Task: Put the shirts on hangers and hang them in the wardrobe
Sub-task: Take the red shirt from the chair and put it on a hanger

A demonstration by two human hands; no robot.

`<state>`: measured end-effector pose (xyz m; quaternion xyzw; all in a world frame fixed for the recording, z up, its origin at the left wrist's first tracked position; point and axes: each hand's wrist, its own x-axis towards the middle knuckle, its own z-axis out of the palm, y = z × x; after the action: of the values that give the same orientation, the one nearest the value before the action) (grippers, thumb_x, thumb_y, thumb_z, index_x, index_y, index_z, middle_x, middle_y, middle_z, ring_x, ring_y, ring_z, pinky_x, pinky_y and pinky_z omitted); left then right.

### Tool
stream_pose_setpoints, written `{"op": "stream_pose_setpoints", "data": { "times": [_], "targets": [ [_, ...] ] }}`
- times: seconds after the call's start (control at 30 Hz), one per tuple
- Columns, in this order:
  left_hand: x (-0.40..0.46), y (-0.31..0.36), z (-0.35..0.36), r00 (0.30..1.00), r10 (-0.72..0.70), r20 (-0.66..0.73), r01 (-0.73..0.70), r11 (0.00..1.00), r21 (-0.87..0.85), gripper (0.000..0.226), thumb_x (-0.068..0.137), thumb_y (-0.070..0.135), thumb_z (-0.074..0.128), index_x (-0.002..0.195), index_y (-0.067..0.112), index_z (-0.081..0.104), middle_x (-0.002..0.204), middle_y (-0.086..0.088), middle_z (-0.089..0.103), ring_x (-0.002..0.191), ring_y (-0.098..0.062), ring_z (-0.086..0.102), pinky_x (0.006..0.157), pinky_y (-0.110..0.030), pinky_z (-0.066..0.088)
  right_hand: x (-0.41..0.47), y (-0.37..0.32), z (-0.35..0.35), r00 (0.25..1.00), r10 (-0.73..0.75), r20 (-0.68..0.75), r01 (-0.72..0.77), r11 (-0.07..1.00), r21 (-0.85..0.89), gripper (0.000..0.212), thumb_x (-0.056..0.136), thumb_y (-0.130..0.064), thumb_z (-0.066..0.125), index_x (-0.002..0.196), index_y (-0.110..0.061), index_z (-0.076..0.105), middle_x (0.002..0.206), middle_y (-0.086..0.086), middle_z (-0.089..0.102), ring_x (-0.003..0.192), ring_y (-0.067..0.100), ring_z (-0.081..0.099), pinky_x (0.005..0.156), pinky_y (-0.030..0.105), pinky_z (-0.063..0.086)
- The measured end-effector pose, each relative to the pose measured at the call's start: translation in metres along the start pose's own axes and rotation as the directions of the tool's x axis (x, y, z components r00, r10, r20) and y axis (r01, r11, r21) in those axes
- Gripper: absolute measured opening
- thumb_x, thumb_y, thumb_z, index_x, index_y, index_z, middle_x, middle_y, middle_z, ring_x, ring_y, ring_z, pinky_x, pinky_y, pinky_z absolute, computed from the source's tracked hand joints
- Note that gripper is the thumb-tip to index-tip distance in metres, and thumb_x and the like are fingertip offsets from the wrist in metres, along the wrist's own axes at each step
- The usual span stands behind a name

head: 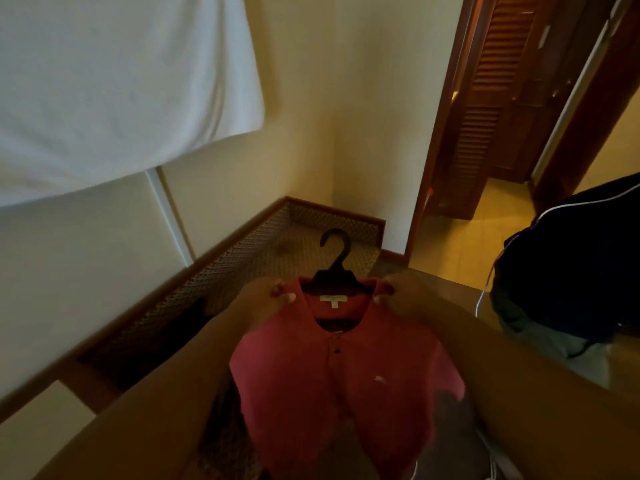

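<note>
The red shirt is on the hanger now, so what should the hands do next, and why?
Probably carry it to the louvred wooden door ahead on the right. The red polo shirt already sits on the black hanger, the left hand and right hand pinching its shoulders, hook free.

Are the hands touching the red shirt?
Touching. The head view shows the left hand and right hand pinching the red shirt at its shoulders, either side of the black hanger.

Bare forearms, no sleeves; short-nailed fingers [277, 291].
</note>
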<state>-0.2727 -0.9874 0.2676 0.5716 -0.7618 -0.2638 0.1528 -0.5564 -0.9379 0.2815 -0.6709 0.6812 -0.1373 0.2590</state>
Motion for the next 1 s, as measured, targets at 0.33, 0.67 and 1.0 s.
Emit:
{"op": "stream_pose_setpoints", "data": {
  "times": [0.33,0.67,1.0],
  "targets": [
    [0.130,0.026,0.043,0.998,0.039,0.039,-0.040,0.999,0.021,0.032,0.094,0.037,0.056,0.113,0.013,0.064,0.105,-0.001,0.062,0.102,-0.021,0.058,0.078,-0.028,0.037,0.100,0.086,-0.020,0.994,0.101,-0.041,-0.100,0.995,0.018,0.020,0.087,-0.033,0.060,0.105,-0.027,0.066,0.098,-0.003,0.063,0.094,0.014,0.058,0.090,0.037,0.048],
    [0.340,0.078,0.069,0.973,0.196,0.123,-0.203,0.978,0.047,0.015,0.095,0.033,0.056,0.089,0.019,0.058,0.082,0.005,0.053,0.082,-0.013,0.051,0.065,-0.027,0.031,0.230,0.152,-0.101,0.961,0.258,-0.095,-0.251,0.965,0.081,0.017,0.094,-0.013,0.056,0.082,-0.024,0.054,0.082,-0.011,0.052,0.080,0.005,0.049,0.061,0.010,0.028],
    [0.529,0.146,0.120,0.924,0.304,0.233,-0.313,0.950,0.002,0.019,0.095,0.036,0.054,0.095,0.018,0.062,0.083,0.008,0.055,0.081,-0.013,0.055,0.063,-0.023,0.035,0.351,0.257,-0.177,0.905,0.404,-0.132,-0.400,0.915,0.058,0.011,0.093,-0.025,0.059,0.096,-0.015,0.059,0.102,0.004,0.053,0.102,0.022,0.052,0.073,0.026,0.032]
  ]
}}
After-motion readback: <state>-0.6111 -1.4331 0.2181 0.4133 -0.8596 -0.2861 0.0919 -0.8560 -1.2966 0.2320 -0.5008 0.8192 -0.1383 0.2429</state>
